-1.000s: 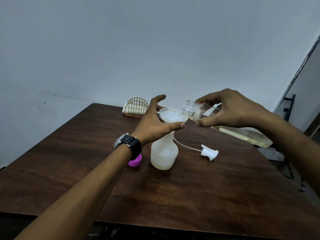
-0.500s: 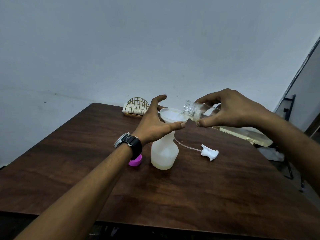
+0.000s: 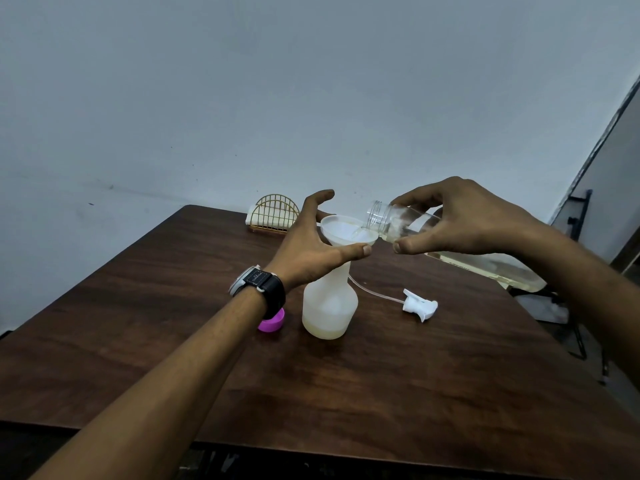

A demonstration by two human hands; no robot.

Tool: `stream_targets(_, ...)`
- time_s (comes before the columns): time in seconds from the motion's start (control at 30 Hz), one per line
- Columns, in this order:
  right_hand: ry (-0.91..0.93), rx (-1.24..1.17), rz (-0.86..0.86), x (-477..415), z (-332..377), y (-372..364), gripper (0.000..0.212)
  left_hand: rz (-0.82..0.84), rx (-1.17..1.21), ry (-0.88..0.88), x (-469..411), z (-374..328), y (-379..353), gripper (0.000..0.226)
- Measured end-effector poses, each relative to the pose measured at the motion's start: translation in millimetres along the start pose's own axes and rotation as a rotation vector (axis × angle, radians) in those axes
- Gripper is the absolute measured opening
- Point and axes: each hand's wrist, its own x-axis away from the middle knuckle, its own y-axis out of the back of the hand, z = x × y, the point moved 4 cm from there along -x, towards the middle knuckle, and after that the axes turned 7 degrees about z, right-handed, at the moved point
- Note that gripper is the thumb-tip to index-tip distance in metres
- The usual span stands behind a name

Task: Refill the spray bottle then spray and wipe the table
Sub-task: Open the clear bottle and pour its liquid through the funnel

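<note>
Small print on the watch strap [image 3: 258,279] and the clear bottle [image 3: 485,269] is too blurred to read.

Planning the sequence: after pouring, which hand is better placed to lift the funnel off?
Likely left: the left hand holds the funnel on the spray bottle; the right hand grips the tilted refill bottle.

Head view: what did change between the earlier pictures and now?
No object visibly moved. Now liquid visibly runs from the clear bottle into the funnel. The right hand still grips that bottle, the left hand still holds the funnel on the spray bottle; trigger head and pink cap stayed.
</note>
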Motion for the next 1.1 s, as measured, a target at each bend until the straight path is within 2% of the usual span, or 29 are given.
stream_targets(1.1,0.013,0.011,-0.006,0.3,-1.3,0.5,0.057,-0.003,-0.004,-0.005,-1.3,1.9,-0.4,0.106)
